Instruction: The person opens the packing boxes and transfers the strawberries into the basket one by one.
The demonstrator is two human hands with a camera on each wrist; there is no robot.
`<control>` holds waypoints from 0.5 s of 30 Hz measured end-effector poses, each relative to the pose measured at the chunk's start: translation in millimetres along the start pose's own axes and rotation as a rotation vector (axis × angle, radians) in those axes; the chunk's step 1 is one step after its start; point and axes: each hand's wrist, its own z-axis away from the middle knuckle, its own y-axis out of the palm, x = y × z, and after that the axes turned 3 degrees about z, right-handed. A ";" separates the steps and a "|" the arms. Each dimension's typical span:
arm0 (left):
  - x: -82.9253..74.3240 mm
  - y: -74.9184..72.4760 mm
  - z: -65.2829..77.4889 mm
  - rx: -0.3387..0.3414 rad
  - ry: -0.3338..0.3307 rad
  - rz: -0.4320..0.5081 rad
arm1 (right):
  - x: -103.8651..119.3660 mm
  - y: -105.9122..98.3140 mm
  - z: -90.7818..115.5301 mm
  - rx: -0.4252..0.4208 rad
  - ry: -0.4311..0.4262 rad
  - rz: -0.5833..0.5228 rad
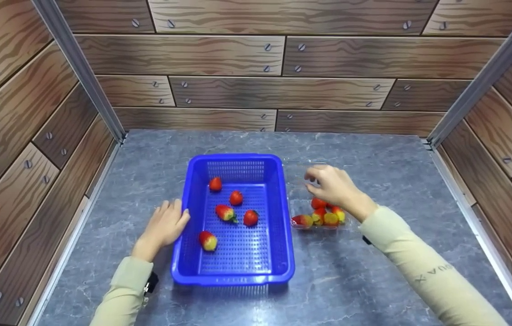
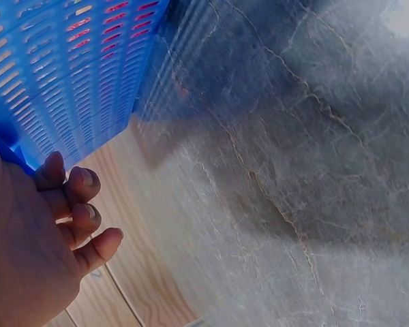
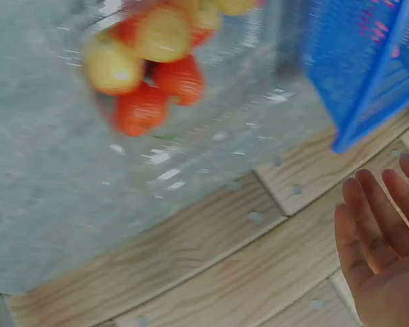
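A blue plastic basket stands on the grey tabletop with several strawberries spread over its floor. My left hand rests at the basket's left rim, thumb at the edge. In the left wrist view its fingers hang loosely bent outside the perforated wall. To the basket's right lies a clear plastic box, its lid laid back, holding several red and yellow strawberries. Over that box hovers my right hand, fingers loosely bent. The right wrist view shows its palm with nothing in it.
Wood-patterned panels enclose the table at the back and both sides, joined by metal posts. Grey marbled tabletop extends around the basket and the box.
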 end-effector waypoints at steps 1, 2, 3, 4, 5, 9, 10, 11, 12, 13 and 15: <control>0.1 -0.4 -0.3 0.000 -0.002 0.001 | -3.2 2.7 3.4 0.018 0.015 -0.007; 0.0 -0.8 -0.7 0.000 -0.004 0.003 | -5.9 5.8 6.6 0.036 0.027 -0.015; -0.3 -1.3 -1.1 0.001 -0.005 0.003 | -8.3 9.3 9.8 0.057 0.036 -0.031; -0.6 -1.6 -1.5 0.004 -0.007 0.005 | -10.6 13.2 12.9 0.082 0.044 -0.050; -1.1 -1.6 -1.9 0.007 -0.010 0.009 | -12.6 17.4 15.9 0.102 0.044 -0.064; -2.2 -0.6 -1.2 0.009 -0.014 0.020 | -18.9 35.3 28.5 0.195 0.031 -0.111; -2.2 -0.2 -0.9 0.006 -0.013 0.020 | -20.2 39.2 31.3 0.211 0.017 -0.116; -2.3 0.1 -0.4 0.004 -0.010 0.019 | -21.4 42.8 33.8 0.222 0.003 -0.121; -2.1 0.2 0.1 0.002 -0.008 0.017 | -22.5 46.2 36.1 0.232 -0.011 -0.129; -2.1 0.2 0.7 -0.001 -0.007 0.017 | -23.4 49.2 38.0 0.236 -0.028 -0.136; -1.4 0.0 1.9 -0.006 -0.006 0.016 | -24.8 54.6 40.8 0.235 -0.065 -0.146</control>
